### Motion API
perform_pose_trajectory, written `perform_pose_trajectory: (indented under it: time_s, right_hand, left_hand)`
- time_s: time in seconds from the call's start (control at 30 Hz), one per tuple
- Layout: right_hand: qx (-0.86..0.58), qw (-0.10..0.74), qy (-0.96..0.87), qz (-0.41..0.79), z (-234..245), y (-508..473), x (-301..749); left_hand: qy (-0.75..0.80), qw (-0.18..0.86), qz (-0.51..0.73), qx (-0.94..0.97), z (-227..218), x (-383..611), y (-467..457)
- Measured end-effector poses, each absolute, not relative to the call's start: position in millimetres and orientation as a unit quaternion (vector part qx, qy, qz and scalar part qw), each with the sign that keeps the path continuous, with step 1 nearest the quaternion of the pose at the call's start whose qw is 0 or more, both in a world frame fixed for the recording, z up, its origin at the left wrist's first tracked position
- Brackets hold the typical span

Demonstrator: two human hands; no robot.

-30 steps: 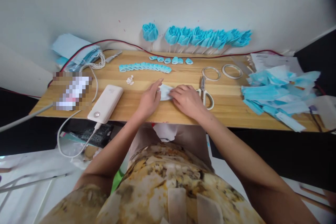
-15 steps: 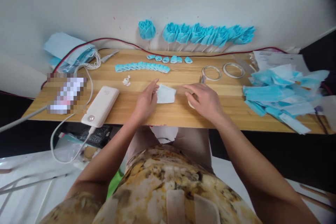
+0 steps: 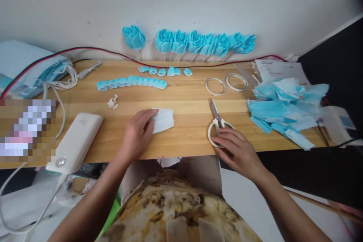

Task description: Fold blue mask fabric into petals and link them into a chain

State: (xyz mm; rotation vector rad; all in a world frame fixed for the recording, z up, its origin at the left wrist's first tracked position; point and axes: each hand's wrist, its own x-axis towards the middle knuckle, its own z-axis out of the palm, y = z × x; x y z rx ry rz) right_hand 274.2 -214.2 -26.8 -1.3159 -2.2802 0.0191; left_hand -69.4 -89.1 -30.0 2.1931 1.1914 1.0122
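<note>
On the wooden table, a small pale blue-white piece of non-woven fabric (image 3: 165, 119) lies nearly flat. My left hand (image 3: 139, 130) is closed on its left edge, with the fingers on top and the thumb near the lower edge. To the right, a pair of scissors (image 3: 217, 120) with cream handles lies with its blades slightly left and away from me. The fingers of my right hand (image 3: 236, 147) curl over the scissors' right handle loop, the thumb below it. Part of the handles is hidden under those fingers.
Blue fabric flowers (image 3: 195, 42) on sticks lean on the wall. Nearer lie a row of folded blue pieces (image 3: 132, 81), several small blue pieces (image 3: 161, 72), two tape rolls (image 3: 236, 82), blue strips (image 3: 286, 109), white scraps (image 3: 112, 101) and a power bank (image 3: 76, 143).
My right hand has moved down and back to the scissors' handles, uncovering the blades. My left hand has come onto the fabric piece's left edge. The view has shifted right.
</note>
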Motion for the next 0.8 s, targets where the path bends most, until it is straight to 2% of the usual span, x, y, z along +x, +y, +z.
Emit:
perform_pose_trajectory:
  time_s: [0.2,0.33,0.57,0.67,0.8]
  right_hand:
    - [-0.478,0.245,-0.842,0.047,-1.8,-186.2,305.0]
    - [-0.578,0.245,-0.777,-0.043,5.0,-130.1,319.1]
    - [-0.671,0.042,-0.736,-0.075,-3.0,-54.0,317.1]
    - [-0.694,0.018,-0.715,-0.086,1.0,-45.5,316.3]
    - [-0.704,0.049,-0.695,-0.136,5.0,-51.9,328.1]
  left_hand:
    - [0.439,0.229,0.361,0.790,-29.0,-69.5,-89.7]
    - [0.437,0.228,0.361,0.792,-28.9,-70.4,-89.8]
    - [0.434,0.234,0.360,0.792,-29.8,-71.5,-89.9]
    - [0.435,0.237,0.363,0.789,-30.5,-71.5,-89.7]
    - [0.430,0.235,0.362,0.793,-29.9,-71.4,-89.6]
